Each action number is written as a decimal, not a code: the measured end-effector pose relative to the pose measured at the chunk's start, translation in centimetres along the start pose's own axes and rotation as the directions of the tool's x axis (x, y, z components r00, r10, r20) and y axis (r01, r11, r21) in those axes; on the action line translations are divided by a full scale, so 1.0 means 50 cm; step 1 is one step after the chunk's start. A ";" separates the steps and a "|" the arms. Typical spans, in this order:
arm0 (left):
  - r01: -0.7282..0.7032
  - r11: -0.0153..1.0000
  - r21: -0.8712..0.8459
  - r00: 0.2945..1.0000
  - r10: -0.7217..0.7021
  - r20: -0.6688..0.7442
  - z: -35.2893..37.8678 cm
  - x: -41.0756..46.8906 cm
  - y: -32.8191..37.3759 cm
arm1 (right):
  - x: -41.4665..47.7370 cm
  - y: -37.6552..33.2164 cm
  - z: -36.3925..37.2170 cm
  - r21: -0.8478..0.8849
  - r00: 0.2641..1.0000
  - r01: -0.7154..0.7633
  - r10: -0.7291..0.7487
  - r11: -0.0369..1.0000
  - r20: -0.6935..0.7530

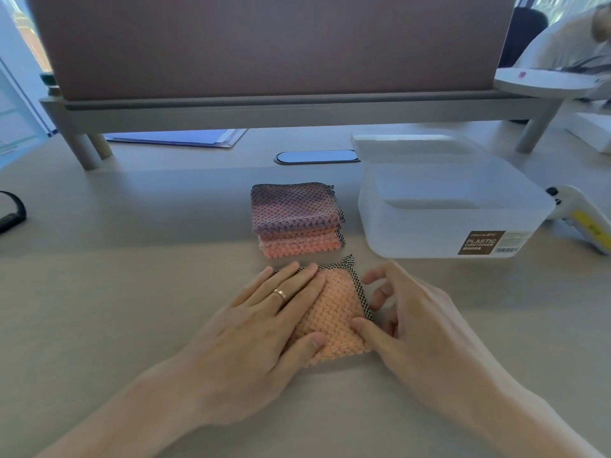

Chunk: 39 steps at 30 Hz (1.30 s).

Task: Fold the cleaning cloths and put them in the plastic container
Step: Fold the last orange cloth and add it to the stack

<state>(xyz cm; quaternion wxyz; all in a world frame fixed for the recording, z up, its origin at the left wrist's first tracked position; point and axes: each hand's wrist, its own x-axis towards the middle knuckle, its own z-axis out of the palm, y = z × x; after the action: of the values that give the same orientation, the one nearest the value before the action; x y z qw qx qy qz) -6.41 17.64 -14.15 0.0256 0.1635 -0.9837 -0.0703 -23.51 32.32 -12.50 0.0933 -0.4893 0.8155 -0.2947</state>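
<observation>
Pressing orange cloth, left grip flat (fingers straight); right grip pinches its edge.

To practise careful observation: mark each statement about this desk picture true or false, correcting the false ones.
1. The left hand lies flat on the orange cloth. True.
2. The plastic container holds folded cloths. False: no cloths are in it.
3. A purple cloth tops the stack of folded cloths. True.
4. The stack lies right of the container. False: it lies to its left.
5. The right hand is clear of the orange cloth. False: its thumb rests on it.
</observation>
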 end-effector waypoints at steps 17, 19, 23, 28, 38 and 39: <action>0.171 0.941 -0.293 0.982 -0.188 -0.032 -0.039 -0.048 -0.048 | 0.001 0.002 0.004 -0.165 0.960 0.177 -0.133 0.970 0.248; 0.294 0.904 -0.311 0.930 -0.346 -0.124 -0.047 -0.041 -0.071 | 0.008 -0.002 0.000 -0.019 0.985 0.114 -0.111 0.993 0.129; 0.384 0.874 -0.298 0.917 -0.398 0.013 -0.079 0.033 -0.078 | 0.054 -0.019 0.013 -0.137 0.986 0.135 -0.119 0.981 0.118; 0.352 0.896 -0.269 0.926 -0.293 0.238 -0.113 0.090 -0.062 | 0.142 -0.035 -0.011 -0.279 0.917 0.169 -0.047 0.945 0.397; 0.166 0.337 -0.927 0.913 -0.408 0.015 -0.164 0.052 -0.061 | 0.193 -0.059 -0.096 0.413 0.896 -0.014 -0.172 0.910 0.410; 0.152 0.274 -0.950 0.871 -0.491 -0.003 -0.181 0.068 -0.067 | 0.215 -0.068 -0.111 0.513 0.924 -0.067 -0.141 0.856 0.356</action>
<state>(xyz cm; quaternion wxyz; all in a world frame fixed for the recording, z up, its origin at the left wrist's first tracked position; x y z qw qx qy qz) -7.89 12.22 -5.62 0.2456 0.3259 -0.6941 -0.5930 -28.82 24.14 -4.58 0.3719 -0.5098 0.6627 -0.4033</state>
